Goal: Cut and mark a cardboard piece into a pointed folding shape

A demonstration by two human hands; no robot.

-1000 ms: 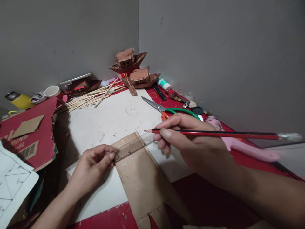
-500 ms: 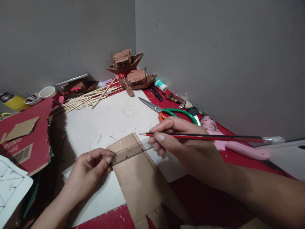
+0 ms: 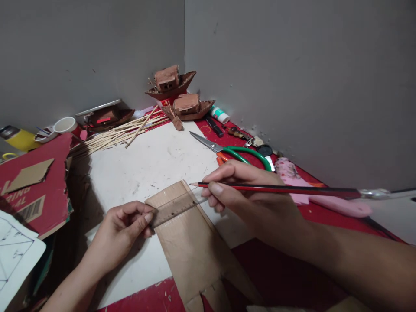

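Observation:
A clear plastic ruler (image 3: 177, 208) lies across the upper part of a brown cardboard piece (image 3: 191, 247). My left hand (image 3: 125, 227) pinches the ruler's left end at the cardboard's left edge. My right hand (image 3: 242, 190) holds a red and black pencil (image 3: 292, 189), its sharpened tip pointing left over the ruler near the cardboard's right edge. Whether the tip touches anything, I cannot tell. The right fingers sit at the ruler's right end, partly hiding it. Pointed cuts mark the near end of the cardboard. Just beyond my right hand lie scissors (image 3: 234, 152) with green and orange handles.
Brown model boats (image 3: 188, 107) stand at the back corner beside a pile of thin sticks (image 3: 120, 132). A white sheet (image 3: 130, 173) covers part of the red table. At left are a red cardboard box (image 3: 39, 182) and a drawn paper (image 3: 17, 255). A pink glue gun (image 3: 338, 206) lies right.
The pencil and my right hand have shifted slightly left and down, bringing the tip closer to the ruler's edge. My left hand and the cardboard stay nearly still.

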